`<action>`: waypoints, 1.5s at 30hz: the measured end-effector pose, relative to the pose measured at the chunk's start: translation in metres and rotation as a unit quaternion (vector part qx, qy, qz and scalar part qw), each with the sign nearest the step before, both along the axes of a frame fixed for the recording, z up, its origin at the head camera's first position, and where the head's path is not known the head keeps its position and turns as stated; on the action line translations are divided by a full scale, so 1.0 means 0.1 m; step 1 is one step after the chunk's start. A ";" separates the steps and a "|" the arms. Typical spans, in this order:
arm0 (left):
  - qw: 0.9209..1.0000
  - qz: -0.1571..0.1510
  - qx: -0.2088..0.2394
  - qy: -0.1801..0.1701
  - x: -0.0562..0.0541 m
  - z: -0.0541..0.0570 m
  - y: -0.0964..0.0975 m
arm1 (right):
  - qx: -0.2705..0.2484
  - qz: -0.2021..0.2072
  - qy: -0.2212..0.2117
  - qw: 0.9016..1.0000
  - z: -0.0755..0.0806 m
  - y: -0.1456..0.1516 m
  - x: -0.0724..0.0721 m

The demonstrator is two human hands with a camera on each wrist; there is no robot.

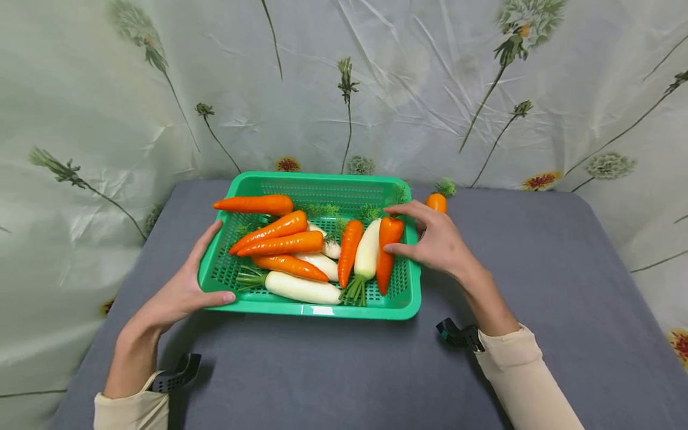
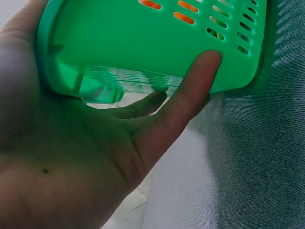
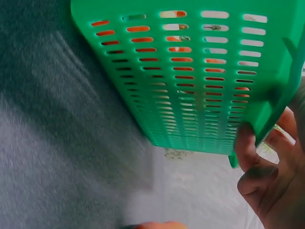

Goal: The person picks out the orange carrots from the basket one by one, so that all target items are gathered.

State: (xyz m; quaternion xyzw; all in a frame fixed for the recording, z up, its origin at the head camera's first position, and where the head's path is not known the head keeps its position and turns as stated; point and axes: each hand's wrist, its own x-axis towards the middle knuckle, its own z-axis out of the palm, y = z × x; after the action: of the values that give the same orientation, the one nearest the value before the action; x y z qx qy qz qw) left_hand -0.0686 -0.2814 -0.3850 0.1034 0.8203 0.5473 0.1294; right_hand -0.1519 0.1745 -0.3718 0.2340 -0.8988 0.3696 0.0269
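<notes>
A green plastic basket [image 1: 322, 310] holds several orange carrots [image 1: 280, 243] and white radishes [image 1: 303, 288] with green tops. My left hand [image 1: 180, 292] grips the basket's left end. Its thumb lies over the front corner, and in the left wrist view one finger extends along the outer wall. Reaching over the right rim, my right hand [image 1: 435, 236] pinches a carrot [image 1: 384, 263] near its thick end between thumb and forefinger. The right wrist view shows two curled fingers [image 3: 245, 143] outside the rim; the basket wall hides the carrot's lower part there.
Another carrot [image 1: 436, 202] with a leafy top lies on the grey cloth table [image 1: 537, 286], beyond the right hand. Behind the table hangs a pale curtain [image 1: 301, 36] printed with dandelions. Black wrist cameras [image 1: 459, 335] are strapped near both sleeve cuffs.
</notes>
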 end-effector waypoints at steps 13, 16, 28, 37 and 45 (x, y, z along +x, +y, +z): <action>1.000 0.005 -0.005 -0.006 -0.01 0.00 -0.01 | -0.043 -0.006 0.091 0.995 0.03 0.04 -0.05; 1.000 0.004 -0.002 -0.005 -0.01 -0.01 -0.01 | -0.084 -0.013 0.083 0.993 0.03 0.06 -0.05; 1.000 0.003 -0.020 -0.010 0.03 0.01 -0.04 | -0.307 -0.050 0.006 0.950 0.10 0.09 -0.06; 1.000 -0.002 -0.014 -0.002 0.02 -0.01 -0.02 | -0.425 -0.020 0.036 0.904 0.18 0.22 -0.08; 1.000 -0.004 -0.005 0.001 0.02 -0.01 -0.02 | -0.432 -0.032 0.020 0.901 0.19 0.34 -0.06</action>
State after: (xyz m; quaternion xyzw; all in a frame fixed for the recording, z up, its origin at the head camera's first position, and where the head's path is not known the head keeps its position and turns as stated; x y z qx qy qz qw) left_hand -0.0666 -0.2834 -0.3863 0.1063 0.8229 0.5425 0.1310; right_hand -0.1581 0.2082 -0.3531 0.1781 -0.6574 0.7157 0.1545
